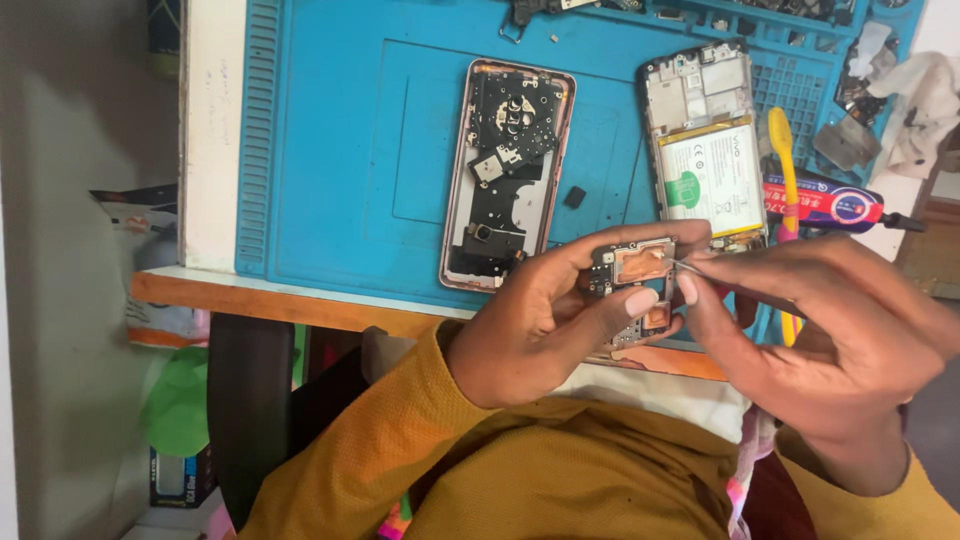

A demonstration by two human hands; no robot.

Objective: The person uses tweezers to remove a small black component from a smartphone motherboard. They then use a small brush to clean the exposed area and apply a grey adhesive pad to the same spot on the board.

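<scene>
- my left hand (545, 320) is pinched on the phone motherboard (635, 285), held just above the desk (300, 305) edge
- right hand (810, 320) is clamped on fine tweezers (688, 266); a slip could easily scratch the copper shield
- loosen up and the board probably drops in my lap

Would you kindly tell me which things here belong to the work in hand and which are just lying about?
In use:
- circuit board, held in the left hand
- thin metal tool, pinched in the right hand, tip on the board

Lying about:
- opened phone shell on the blue mat
- phone with its battery showing
- yellow toothbrush
- glue tube
- white cloth
</scene>
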